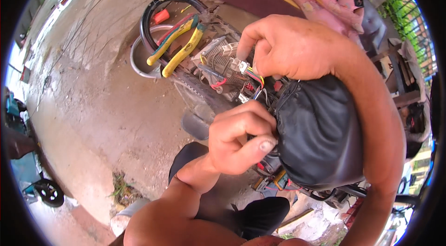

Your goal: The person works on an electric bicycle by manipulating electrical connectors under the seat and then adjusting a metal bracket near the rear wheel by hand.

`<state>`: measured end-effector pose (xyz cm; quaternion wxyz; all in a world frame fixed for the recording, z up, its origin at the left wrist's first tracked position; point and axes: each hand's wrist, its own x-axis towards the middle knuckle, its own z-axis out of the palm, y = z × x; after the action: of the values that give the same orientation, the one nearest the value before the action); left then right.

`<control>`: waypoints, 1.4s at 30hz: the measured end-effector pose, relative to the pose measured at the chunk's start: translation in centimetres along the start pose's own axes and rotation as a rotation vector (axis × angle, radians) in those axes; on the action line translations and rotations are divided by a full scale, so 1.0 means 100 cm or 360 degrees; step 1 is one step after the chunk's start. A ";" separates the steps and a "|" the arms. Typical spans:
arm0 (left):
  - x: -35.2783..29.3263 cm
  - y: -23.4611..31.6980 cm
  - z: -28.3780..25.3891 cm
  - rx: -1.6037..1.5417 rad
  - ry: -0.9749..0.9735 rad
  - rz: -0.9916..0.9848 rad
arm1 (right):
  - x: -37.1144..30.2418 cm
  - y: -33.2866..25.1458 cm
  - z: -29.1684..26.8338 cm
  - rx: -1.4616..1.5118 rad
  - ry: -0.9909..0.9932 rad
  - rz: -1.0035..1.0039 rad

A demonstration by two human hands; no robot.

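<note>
My right hand [292, 48] reaches round the black seat [320, 134] from the far side, its fingers bent in a pinch. Between finger and thumb sits a white wire connector [240, 65] with several coloured wires [254, 78] trailing from it. My left hand [241, 137] is closed at the seat's left edge; whatever its fingers grip is hidden. Just beyond it lies a second white connector [243, 98]. Another pale connector [229, 49] rests close to the right index finger. Around them are a finned metal part [218, 58] and loose wiring.
Pliers with yellow and green handles [188, 51] lie beyond my hands, beside a black ring-shaped tube [145, 25] and a small red piece [161, 16]. Pink torn upholstery [316, 2] is at the back. At lower left stands a black wheel [48, 192] on the concrete floor [88, 102].
</note>
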<state>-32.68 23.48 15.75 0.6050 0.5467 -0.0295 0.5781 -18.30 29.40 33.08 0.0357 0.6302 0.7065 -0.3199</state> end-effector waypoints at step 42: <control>0.093 0.059 0.032 0.0119 0.1308 -0.1863 | 0.008 0.036 -0.011 0.0846 0.0097 0.0159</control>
<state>-32.06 25.93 26.95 0.7589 0.2313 0.5188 0.3184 -14.77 30.59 32.10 -0.1367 0.6610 0.5664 -0.4729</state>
